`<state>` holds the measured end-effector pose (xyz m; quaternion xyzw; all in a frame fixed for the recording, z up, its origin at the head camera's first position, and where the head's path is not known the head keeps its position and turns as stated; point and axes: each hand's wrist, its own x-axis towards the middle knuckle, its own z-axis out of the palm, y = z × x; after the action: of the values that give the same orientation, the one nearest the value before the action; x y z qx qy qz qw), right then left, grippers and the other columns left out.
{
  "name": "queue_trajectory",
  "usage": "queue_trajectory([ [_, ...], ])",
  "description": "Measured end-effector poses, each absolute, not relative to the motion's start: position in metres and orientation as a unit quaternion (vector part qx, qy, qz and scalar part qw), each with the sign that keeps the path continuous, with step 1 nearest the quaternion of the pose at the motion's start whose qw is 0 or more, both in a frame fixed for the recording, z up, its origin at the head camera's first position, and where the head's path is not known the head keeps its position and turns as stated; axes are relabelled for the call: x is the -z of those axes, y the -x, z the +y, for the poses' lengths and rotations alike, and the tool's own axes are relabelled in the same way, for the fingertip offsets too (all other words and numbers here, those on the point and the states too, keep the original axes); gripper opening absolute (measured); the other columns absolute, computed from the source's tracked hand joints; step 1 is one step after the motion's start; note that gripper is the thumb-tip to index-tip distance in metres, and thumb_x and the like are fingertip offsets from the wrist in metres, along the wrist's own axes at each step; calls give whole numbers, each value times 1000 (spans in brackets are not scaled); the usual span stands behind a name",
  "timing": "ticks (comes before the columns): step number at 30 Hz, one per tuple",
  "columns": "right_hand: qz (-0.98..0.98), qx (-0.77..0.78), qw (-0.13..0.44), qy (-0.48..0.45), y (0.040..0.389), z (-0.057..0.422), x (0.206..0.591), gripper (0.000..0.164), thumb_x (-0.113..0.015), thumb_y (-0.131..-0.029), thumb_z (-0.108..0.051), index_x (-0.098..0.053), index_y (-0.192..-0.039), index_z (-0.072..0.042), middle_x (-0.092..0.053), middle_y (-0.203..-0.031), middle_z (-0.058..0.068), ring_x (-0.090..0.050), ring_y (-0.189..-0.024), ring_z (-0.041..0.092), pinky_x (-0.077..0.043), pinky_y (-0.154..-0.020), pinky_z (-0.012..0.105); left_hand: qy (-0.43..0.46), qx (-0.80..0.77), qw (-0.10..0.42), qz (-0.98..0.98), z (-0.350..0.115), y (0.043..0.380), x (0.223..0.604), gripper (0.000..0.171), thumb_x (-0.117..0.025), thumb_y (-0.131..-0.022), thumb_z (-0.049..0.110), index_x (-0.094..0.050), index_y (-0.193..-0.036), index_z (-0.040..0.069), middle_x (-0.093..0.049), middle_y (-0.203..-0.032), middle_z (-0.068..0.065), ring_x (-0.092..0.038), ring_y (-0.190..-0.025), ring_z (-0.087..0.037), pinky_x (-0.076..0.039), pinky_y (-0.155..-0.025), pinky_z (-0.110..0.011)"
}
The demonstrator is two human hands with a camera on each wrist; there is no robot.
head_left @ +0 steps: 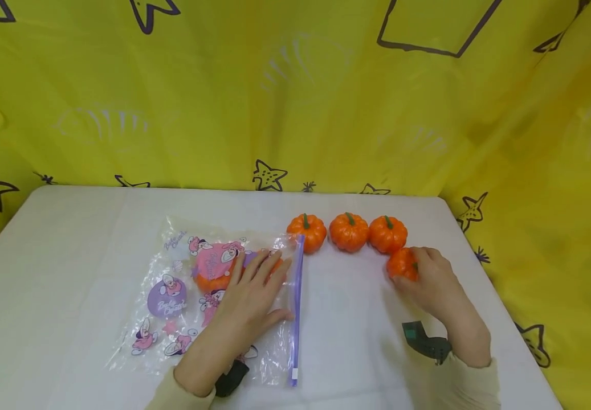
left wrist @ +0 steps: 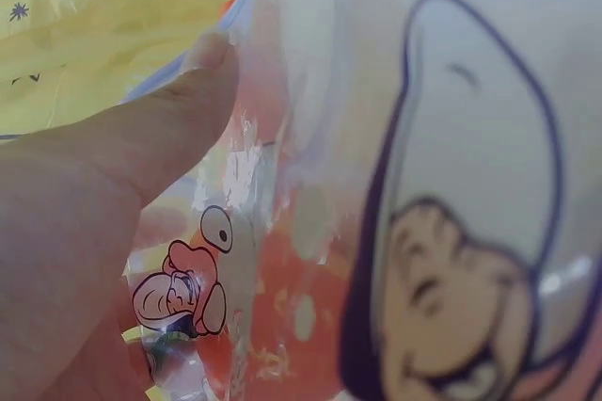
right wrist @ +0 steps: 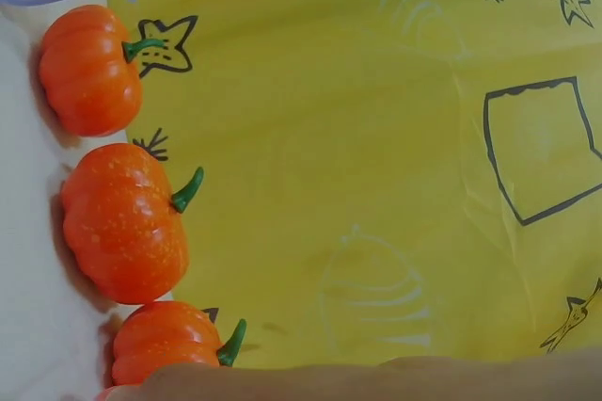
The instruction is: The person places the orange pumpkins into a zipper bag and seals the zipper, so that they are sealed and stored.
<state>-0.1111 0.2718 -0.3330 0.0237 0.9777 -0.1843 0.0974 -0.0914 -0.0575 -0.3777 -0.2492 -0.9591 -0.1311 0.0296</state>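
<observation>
On the white tabletop (head_left: 69, 285), close to the far edge: a row made up of left pumpkin (head_left: 312, 237), middle pumpkin (head_left: 349, 234) and right pumpkin (head_left: 388, 237). All rounded, deeply ribbed, glossy and bright orange, each with a short green stem. Scattered with yellow flecks, in the case of the middle pumpkin, as seen from the right wrist. Nearer the right edge, just in front of the right pumpkin: a fourth pumpkin (head_left: 400, 263), of the same orange, with a green stem turned towards the palm. Impossible to tell whether in contact with the right pumpkin.

Around the fourth pumpkin: the right hand (head_left: 436, 282), with fingers bent over the far side and thumb against the near side, in a closed grasp.

Left of the tabletop's middle, reaching towards the near edge: a clear zip bag (head_left: 272, 347), flat and wrinkled, with a purple zip strip (head_left: 297, 307) along the side facing the right edge. Printed with pink cartoon figures and a purple disc (head_left: 166, 297) with white lettering. Visible through the film: orange contents (head_left: 213, 283), rounded, partly covered by print and fingers; not countable. On top of the zip bag: the left hand (head_left: 251, 290), palm down, with fingers extended and spread, gripping nothing.

Beyond the far edge: a yellow backdrop (head_left: 223, 114) with dark-outlined starfish.
</observation>
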Motion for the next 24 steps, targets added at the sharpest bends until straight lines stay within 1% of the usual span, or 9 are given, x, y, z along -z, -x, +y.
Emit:
queue_trajectory([
  [4, 976, 190, 101, -16, 113, 273, 333, 60, -68, -90, -24, -46, -135, 9, -33, -140, 40, -38, -120, 56, -36, -102, 72, 245, 136, 33, -959, -59, 90, 379, 96, -80, -75, 53, -38, -152, 17, -40, -157, -9, -31, -147, -31, -10, -123, -61],
  [12, 969, 207, 121, -54, 114, 274, 335, 60, -65, -92, -20, -40, -138, 7, -27, -142, 39, -38, -120, 55, -38, -102, 71, 256, 143, 31, -956, -58, 95, 379, 95, -79, -76, 53, -36, -153, 17, -38, -158, -9, -30, -148, -31, -11, -123, -61],
  [19, 971, 204, 116, -54, 114, 276, 337, 55, -66, -91, -17, -43, -135, 6, -32, -135, 38, -42, -114, 51, -43, -99, 69, 265, 146, 32, -953, -60, 97, 379, 95, -79, -76, 53, -36, -154, 17, -38, -158, -10, -31, -148, -32, -11, -122, -62],
  [24, 973, 191, 122, -42, 114, 278, 335, 58, -68, -91, -22, -44, -135, 5, -34, -136, 39, -41, -115, 52, -41, -99, 70, 263, 153, 27, -952, -61, 95, 378, 94, -78, -77, 53, -36, -153, 17, -38, -158, -10, -30, -147, -32, -11, -122, -63],
])
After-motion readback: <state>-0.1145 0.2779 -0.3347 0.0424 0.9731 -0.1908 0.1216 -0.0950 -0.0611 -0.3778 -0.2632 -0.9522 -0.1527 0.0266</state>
